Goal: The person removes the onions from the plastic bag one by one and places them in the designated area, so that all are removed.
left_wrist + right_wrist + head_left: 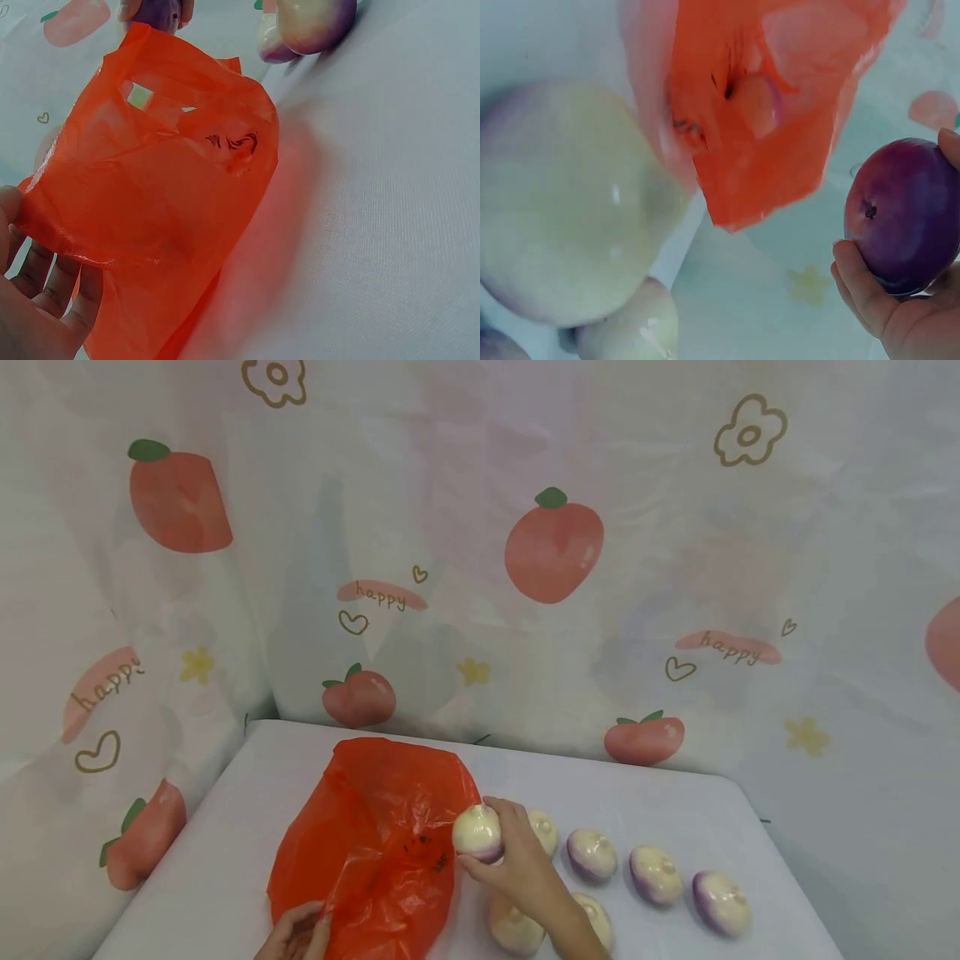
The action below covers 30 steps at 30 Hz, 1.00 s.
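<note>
My right hand grips a glossy cream-and-purple turnip beside the right edge of a red plastic bag. In the right wrist view the held turnip turns its dark purple side with a small brown scar to the camera. My left hand pinches the near left edge of the bag between thumb and fingers, as the left wrist view also shows on the bag. Through the red film in the right wrist view, another rounded turnip shows inside the bag.
Several more turnips lie on the white table right of the bag, in a back row and a nearer group partly hidden by my right forearm. A white curtain printed with fruit stands behind the table and along its left side.
</note>
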Tool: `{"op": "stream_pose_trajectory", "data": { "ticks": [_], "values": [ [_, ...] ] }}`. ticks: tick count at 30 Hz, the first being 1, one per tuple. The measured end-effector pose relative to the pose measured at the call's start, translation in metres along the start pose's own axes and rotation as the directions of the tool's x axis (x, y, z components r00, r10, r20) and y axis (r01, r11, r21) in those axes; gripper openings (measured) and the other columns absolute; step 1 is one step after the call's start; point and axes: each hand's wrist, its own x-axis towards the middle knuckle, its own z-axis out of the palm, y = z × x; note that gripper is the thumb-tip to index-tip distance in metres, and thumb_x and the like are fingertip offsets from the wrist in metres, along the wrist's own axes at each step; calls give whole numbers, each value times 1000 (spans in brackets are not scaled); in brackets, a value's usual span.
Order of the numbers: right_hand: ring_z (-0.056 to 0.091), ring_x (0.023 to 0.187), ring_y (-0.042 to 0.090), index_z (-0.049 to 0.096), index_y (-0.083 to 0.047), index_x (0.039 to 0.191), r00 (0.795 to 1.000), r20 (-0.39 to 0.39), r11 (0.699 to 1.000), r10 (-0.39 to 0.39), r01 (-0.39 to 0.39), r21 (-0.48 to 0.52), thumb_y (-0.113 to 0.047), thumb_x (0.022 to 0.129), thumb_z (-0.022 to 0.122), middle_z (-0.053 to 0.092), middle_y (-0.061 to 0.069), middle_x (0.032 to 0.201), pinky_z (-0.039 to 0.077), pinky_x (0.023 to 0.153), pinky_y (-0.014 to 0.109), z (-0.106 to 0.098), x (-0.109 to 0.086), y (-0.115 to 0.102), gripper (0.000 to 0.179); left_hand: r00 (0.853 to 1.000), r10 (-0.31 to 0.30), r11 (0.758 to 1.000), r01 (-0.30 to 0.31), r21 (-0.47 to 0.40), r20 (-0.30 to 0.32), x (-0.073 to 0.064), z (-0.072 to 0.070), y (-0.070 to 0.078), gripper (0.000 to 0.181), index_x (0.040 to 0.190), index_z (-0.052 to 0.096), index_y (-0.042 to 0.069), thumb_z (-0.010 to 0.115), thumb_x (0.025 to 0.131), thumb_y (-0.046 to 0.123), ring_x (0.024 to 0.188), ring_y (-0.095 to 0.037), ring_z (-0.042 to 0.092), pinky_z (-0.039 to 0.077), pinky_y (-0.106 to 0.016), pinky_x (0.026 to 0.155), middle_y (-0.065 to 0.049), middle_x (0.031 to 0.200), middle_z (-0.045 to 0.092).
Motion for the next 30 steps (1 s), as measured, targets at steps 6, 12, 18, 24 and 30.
{"op": "stream_pose_trajectory", "data": {
  "ticks": [6, 12, 18, 24, 30],
  "values": [
    [53, 104, 24, 44, -8, 132, 997, -58, 999, 47, -48, -9, -30, 74, 80, 44, 12, 125, 45, 88, 44, -16, 1, 8, 71, 1000, 11, 1000, -11, -11, 0, 1, 2, 0, 17, 103, 64, 1, 62, 87, 5, 71, -21, 61, 49, -20, 57, -14, 89, 65],
    [54, 103, 26, 44, -8, 133, 994, -82, 997, 72, -73, -3, -32, 74, 80, 41, 16, 125, 46, 86, 43, -27, -1, 13, 73, 993, 107, 994, -108, -4, -57, -2, 0, 2, 14, 99, 65, 0, 63, 85, 1, 65, -10, 59, 48, -19, 56, -13, 85, 66],
    [55, 100, 29, 43, -11, 135, 983, -112, 989, 143, -147, -25, -32, 74, 80, 38, 19, 125, 46, 83, 44, -39, -6, 22, 75, 984, 141, 990, -140, 10, -106, -4, -3, 0, 13, 97, 65, -3, 61, 85, -2, 62, -2, 55, 46, -18, 53, -15, 84, 66],
    [54, 102, 29, 42, -9, 138, 969, -145, 979, 198, -204, -26, -37, 73, 80, 39, 19, 125, 45, 85, 45, -49, -14, 32, 80, 994, 77, 997, -75, 37, -79, -4, -1, 1, 15, 99, 65, -1, 61, 85, 0, 64, -9, 57, 47, -19, 55, -15, 87, 66],
    [53, 103, 35, 37, -1, 138, 970, -164, 981, 180, -190, -45, -34, 77, 78, 39, 26, 124, 47, 83, 47, -68, -19, 44, 80, 993, 104, 995, -104, 9, -56, -4, 0, 6, 38, 99, 65, -1, 66, 87, 35, 65, -10, 58, 48, -18, 56, -14, 88, 66]
  ]
}}
